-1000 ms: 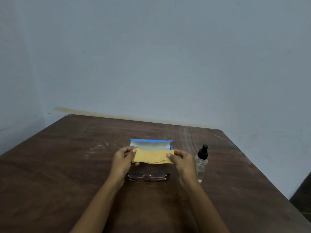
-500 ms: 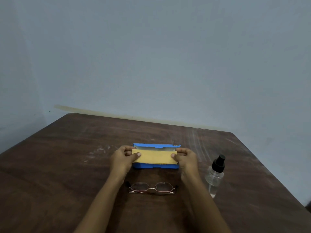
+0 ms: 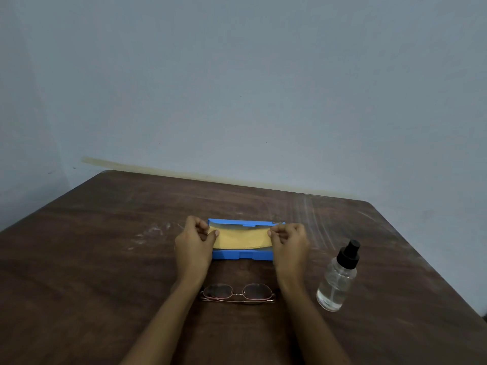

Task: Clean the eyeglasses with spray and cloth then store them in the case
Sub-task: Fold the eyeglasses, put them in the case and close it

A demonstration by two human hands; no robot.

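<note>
On the brown table (image 3: 105,259), mid-surface, sits an open blue case (image 3: 242,255); a clear spray bottle (image 3: 337,283) stands well to its right. Left hand (image 3: 193,246) and right hand (image 3: 290,246) each pinch one end of a yellow cloth (image 3: 242,239), stretched over the case. Nearer the person, between the forearms, lie the eyeglasses (image 3: 237,293) — folded, untouched. Thin metal frame: probably light and fragile — best lifted by the bridge or temples, off the lenses.

no readable text, labels or numbers anywhere, nothing legible on any object
</note>
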